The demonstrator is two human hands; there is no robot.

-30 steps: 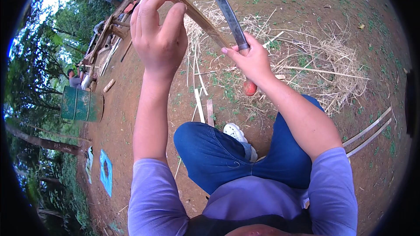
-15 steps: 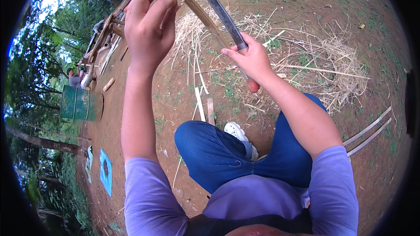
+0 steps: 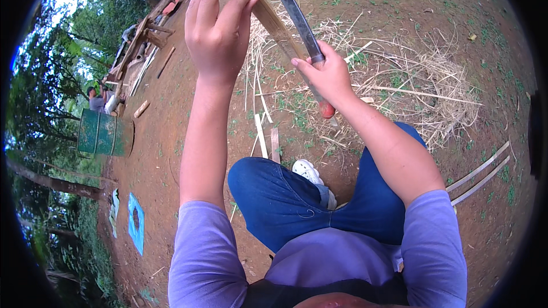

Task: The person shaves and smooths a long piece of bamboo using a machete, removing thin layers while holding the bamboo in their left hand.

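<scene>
My right hand (image 3: 328, 74) is wrapped round a knife (image 3: 294, 12), its long dark blade pointing up and away. A long flat brown strip of wood or bamboo (image 3: 273, 23) slants from the top edge down to the same hand, beside the blade. Below the fist shows a red end (image 3: 327, 109); I cannot tell whether it belongs to the knife or the strip. My left hand (image 3: 218, 34) is raised at the strip's upper left edge, thumb and forefinger drawn together against it. What lies between those fingertips is hidden.
A heap of thin pale shavings (image 3: 422, 94) covers the ground ahead. Split strips (image 3: 479, 174) lie at the right. To the left stand a green drum (image 3: 103, 132) and a blue sheet (image 3: 136, 222). Another person (image 3: 97, 101) sits beyond the drum, near stacked logs.
My left hand has moved right, up against the strip. The strip's upper part has shifted slightly right. The knife has tilted slightly, its tip moving right; my right hand has barely moved.
</scene>
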